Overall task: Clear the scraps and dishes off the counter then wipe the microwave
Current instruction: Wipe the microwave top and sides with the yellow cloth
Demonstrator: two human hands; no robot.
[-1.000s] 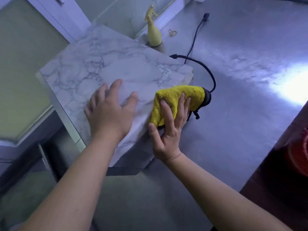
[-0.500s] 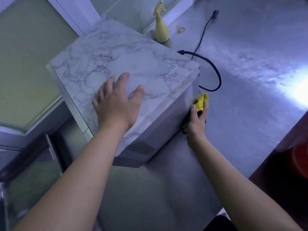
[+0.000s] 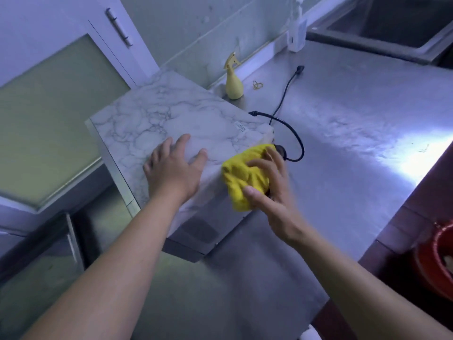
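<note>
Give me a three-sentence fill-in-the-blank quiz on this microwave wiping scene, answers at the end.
The right hand holds a ____ cloth against the microwave's side.
The left hand rests flat on the microwave's ____-patterned top.
Behind the microwave, on the steel counter, stands a yellow ____ bottle.
Missing words: yellow; marble; spray.

Brushed stainless-steel counter (image 3: 355, 148), glaring bright at the right edge. Carries at left a boxy white-and-grey marble-patterned microwave (image 3: 171, 114), set askew. Behind it, by the wall, an upright pale yellow plastic spray bottle (image 3: 234, 85); near that, a small tangle of yellow rubber bands (image 3: 257, 85). Black power cord (image 3: 285, 94) lying loose, unplugged. Farther back, upright white pump bottle (image 3: 297, 33) beside the sunken steel sink (image 3: 343, 33).
</note>
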